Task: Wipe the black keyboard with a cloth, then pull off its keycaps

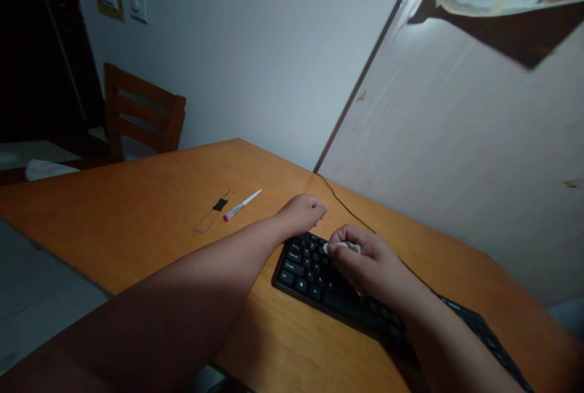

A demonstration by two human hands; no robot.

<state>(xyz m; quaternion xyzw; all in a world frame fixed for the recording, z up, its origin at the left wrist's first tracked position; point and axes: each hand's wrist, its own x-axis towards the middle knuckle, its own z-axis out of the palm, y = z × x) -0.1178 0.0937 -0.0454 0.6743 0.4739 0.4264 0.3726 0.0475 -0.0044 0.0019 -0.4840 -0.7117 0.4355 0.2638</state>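
A black keyboard (314,286) lies aslant on the wooden table, its left end showing between my arms. My left hand (303,213) is at the keyboard's far left corner, fingers curled in; what they hold, if anything, is hidden. Over the left-hand keys, my right hand (371,256) is closed around a crumpled white wad (350,247), tissue or cloth, which pokes out past the thumb and fingers. My right forearm covers much of the keyboard's middle.
Left of my left hand lie a white slim-handled brush-like tool (246,201) with a pink end and a wire tool (219,204) with a black block. A thin black cable (340,199) runs behind the keyboard. A wooden chair (143,110) stands beyond the table (150,189); walls border its far side.
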